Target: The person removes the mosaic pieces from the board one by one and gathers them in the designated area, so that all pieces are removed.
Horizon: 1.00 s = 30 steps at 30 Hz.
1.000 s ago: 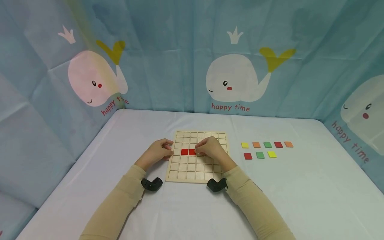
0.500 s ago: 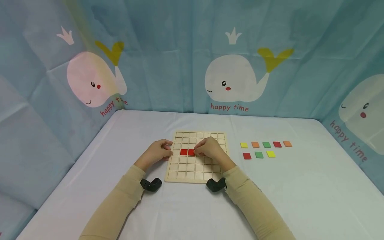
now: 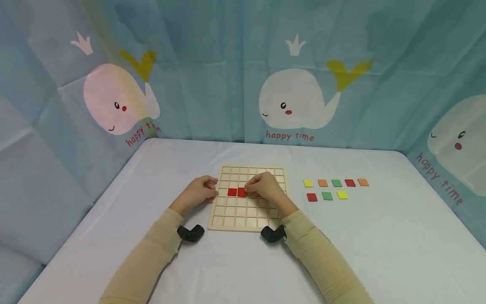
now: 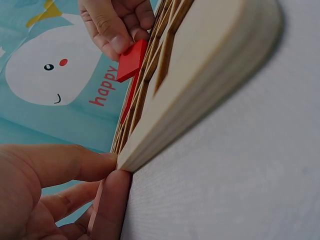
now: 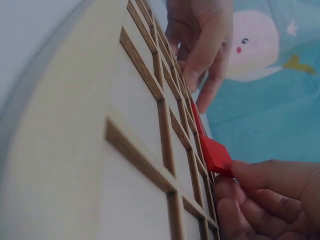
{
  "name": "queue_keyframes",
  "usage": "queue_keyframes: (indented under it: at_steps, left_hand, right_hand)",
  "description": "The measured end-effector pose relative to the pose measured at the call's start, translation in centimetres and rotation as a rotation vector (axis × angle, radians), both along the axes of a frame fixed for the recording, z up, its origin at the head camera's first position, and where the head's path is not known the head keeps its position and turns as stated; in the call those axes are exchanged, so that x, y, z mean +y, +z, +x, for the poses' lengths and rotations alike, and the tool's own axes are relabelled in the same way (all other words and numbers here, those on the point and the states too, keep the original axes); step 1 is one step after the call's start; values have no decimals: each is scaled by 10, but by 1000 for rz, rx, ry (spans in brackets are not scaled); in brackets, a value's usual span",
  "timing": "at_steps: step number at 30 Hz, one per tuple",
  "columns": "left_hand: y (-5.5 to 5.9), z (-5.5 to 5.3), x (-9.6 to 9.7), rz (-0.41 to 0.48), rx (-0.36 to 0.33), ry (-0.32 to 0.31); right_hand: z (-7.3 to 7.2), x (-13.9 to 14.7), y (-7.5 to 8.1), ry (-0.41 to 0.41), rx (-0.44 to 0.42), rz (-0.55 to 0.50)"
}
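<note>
A square wooden grid board (image 3: 235, 221) lies on the table. At its left edge is my left hand (image 3: 196, 195), whose thumb and forefinger pinch the rim, as the left wrist view shows. The fingers of my right hand (image 3: 267, 186) pinch a red square tile (image 3: 241, 192) by its right side. In the right wrist view this tile (image 5: 216, 154) is tilted and stands up above the grid ribs. Just left of it, a second red tile (image 3: 232, 192) lies flat in a grid cell. Part of the board is hidden under my right hand.
Two rows of loose tiles lie on the table right of the board, among them a yellow tile (image 3: 308, 183), a green tile (image 3: 327, 196) and a red tile (image 3: 312, 197). A whale-print curtain (image 3: 212, 97) stands behind the white table (image 3: 243, 266).
The red tile in my right hand has gone from lying level beside the other to slightly raised and tilted. My left hand stays at the board's edge.
</note>
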<state>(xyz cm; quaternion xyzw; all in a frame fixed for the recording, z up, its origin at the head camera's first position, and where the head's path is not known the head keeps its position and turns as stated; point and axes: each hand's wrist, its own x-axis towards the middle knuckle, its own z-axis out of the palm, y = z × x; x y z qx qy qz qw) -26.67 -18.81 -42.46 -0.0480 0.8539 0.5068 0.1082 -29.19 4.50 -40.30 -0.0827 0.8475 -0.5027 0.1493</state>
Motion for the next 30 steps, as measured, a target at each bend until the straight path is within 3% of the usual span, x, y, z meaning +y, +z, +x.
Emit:
queue_keyframes:
  at_steps: [30]
  left_hand:
    - [-1, 0, 2, -7, -3, 8]
  right_hand:
    - [0, 0, 0, -8, -29, -25]
